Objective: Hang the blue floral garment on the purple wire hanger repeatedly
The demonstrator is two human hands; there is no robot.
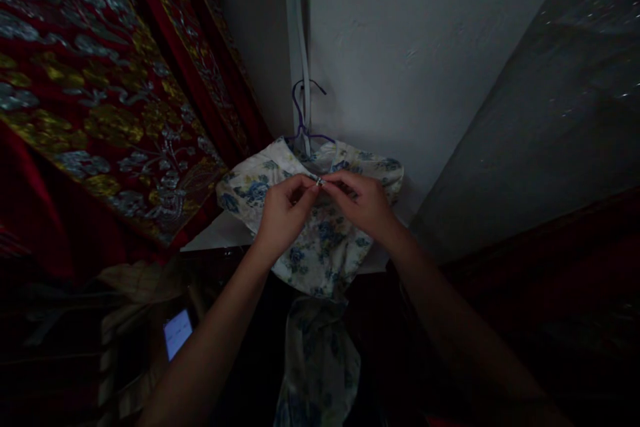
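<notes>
A white blouse (327,233) with blue and yellow flowers hangs in front of me on a dark purple hanger (297,107). At the bottom of its V-shaped neckline, my left hand (286,213) pinches the fabric edge between thumb and forefinger. From the other side my right hand (364,205) pinches the same spot, and the fingertips of both hands nearly touch. Whether a small fastener lies between them is too dim and small to tell. Below the blouse hangs more cloth (323,353) of the same floral print, its lower end cut off by the frame.
Pale strips (299,27) run down the wall (400,67) by the hanger hook. Red cloth with gold and silver embroidery (115,93) fills the left. A lit phone (177,333) lies at lower left, near my left forearm. Shiny clear sheeting (565,87) covers the right side.
</notes>
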